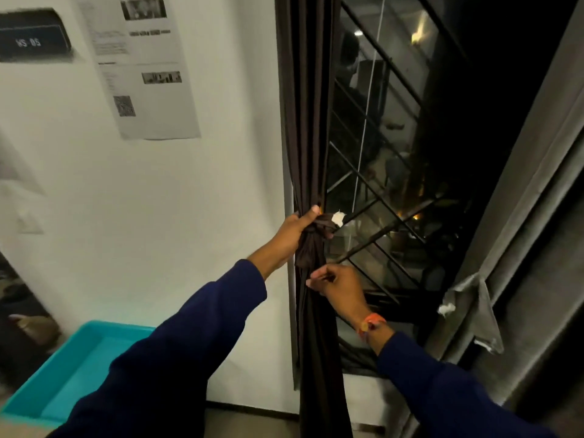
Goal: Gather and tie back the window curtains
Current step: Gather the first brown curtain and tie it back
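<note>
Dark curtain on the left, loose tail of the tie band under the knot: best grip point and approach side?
Pinch the tie tail near its lower end, coming from the window side, where the right hand already is. It hangs free below the knot, narrow and limp, so a fingertip pinch probably suits. The left hand grips the gathered curtain at the knot, blocking the wall side.

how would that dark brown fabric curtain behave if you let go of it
The dark brown fabric curtain hangs in soft folds, so it is probably floppy. Bunched under the left hand, it would likely spread again unless the knotted tie-back holds.
</note>
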